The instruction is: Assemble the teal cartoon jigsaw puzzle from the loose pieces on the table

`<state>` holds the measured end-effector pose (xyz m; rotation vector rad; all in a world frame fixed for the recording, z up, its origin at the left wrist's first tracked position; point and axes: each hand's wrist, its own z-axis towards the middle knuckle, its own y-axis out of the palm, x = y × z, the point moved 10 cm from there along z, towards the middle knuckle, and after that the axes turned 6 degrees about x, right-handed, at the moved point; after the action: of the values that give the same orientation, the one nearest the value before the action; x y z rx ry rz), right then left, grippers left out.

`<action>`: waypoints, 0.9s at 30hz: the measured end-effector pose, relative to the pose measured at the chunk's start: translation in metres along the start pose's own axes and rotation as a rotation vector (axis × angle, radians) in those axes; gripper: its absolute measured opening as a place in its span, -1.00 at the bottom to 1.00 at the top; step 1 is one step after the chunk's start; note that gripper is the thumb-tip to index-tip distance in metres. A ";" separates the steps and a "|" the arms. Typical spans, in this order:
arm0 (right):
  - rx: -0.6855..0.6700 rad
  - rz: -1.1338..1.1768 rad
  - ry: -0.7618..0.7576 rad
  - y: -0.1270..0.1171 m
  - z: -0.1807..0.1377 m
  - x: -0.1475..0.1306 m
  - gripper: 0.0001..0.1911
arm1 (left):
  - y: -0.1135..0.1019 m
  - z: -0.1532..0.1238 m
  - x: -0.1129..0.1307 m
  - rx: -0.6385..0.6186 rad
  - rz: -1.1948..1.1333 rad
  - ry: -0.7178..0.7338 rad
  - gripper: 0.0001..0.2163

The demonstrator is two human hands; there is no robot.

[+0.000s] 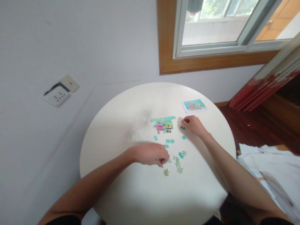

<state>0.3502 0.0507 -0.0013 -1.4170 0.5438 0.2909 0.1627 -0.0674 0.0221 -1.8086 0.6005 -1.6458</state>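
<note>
A partly joined jigsaw puzzle (163,125) with pink and yellow cartoon figures on teal lies mid-table. My left hand (151,154) is closed in front of it, its fingertips pinching a small pale-edged puzzle piece, mostly hidden. Just below those fingertips rests a yellow-and-green puzzle piece (166,172). To the right of the joined part, my right hand (194,125) has its fingers curled together; what they hold, if anything, is hidden. A dark teal puzzle piece (182,127) lies right below its fingertips. Several teal pieces (170,141) and pale green pieces (177,162) are scattered nearer to me.
The round white table (112,125) stands against the wall. A picture card (195,106) with the same cartoon lies at its back right. Papers (269,175) are stacked beside the table on the right. A wall socket (57,96) is at left, a window (211,25) behind.
</note>
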 end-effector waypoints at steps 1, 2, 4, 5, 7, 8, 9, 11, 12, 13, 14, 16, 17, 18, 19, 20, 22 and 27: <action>0.020 0.012 -0.002 -0.002 0.000 -0.001 -0.77 | -0.003 0.000 -0.003 0.017 -0.024 -0.016 -0.86; 0.043 0.026 -0.007 -0.005 0.000 -0.002 -0.77 | -0.008 0.000 -0.006 0.045 -0.040 -0.035 -0.88; 0.089 0.085 -0.040 -0.010 0.000 -0.006 -0.77 | -0.022 0.001 -0.016 0.144 -0.058 -0.088 -0.93; 0.107 0.135 -0.069 -0.012 0.000 -0.010 -0.78 | -0.032 0.001 -0.023 0.218 -0.066 -0.126 -0.95; 0.117 0.261 -0.134 -0.012 -0.001 -0.019 -0.78 | -0.051 -0.003 -0.040 0.406 -0.091 -0.226 -0.94; 0.105 0.326 -0.161 -0.011 -0.002 -0.025 -0.79 | -0.060 -0.005 -0.049 0.496 -0.106 -0.275 -0.93; 0.085 0.386 -0.180 -0.008 -0.004 -0.030 -0.79 | -0.066 -0.009 -0.057 0.575 -0.116 -0.320 -0.91; 0.017 0.492 -0.202 0.001 -0.009 -0.042 -0.81 | -0.075 -0.015 -0.071 0.716 -0.151 -0.378 -0.90; -0.023 0.543 -0.212 0.007 -0.012 -0.049 -0.81 | -0.077 -0.017 -0.077 0.769 -0.171 -0.396 -0.89; -0.070 0.593 -0.225 0.013 -0.017 -0.056 -0.82 | -0.079 -0.020 -0.081 0.811 -0.183 -0.411 -0.88; -0.118 0.639 -0.241 0.019 -0.022 -0.064 -0.83 | -0.080 -0.022 -0.085 0.841 -0.190 -0.422 -0.87; -0.210 0.711 -0.266 0.032 -0.033 -0.077 -0.85 | -0.081 -0.024 -0.090 0.882 -0.191 -0.441 -0.86; -0.251 0.743 -0.263 0.039 -0.038 -0.082 -0.85 | -0.081 -0.025 -0.091 0.897 -0.193 -0.445 -0.86; -0.283 0.776 -0.247 0.045 -0.042 -0.084 -0.86 | -0.081 -0.026 -0.092 0.911 -0.200 -0.449 -0.87; -0.306 0.811 -0.223 0.050 -0.044 -0.085 -0.87 | -0.081 -0.026 -0.093 0.921 -0.211 -0.452 -0.88; -0.318 0.846 -0.194 0.055 -0.046 -0.085 -0.87 | -0.081 -0.027 -0.094 0.931 -0.226 -0.455 -0.88; -0.334 0.907 -0.144 0.060 -0.048 -0.083 -0.86 | -0.081 -0.028 -0.095 0.942 -0.267 -0.458 -0.88; -0.335 0.946 -0.103 0.057 -0.044 -0.080 -0.74 | -0.080 -0.029 -0.097 0.967 -0.319 -0.452 -0.83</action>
<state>0.2460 0.0254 -0.0107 -1.3619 1.0959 1.2472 0.1162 0.0528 0.0106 -1.4501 -0.6259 -1.2711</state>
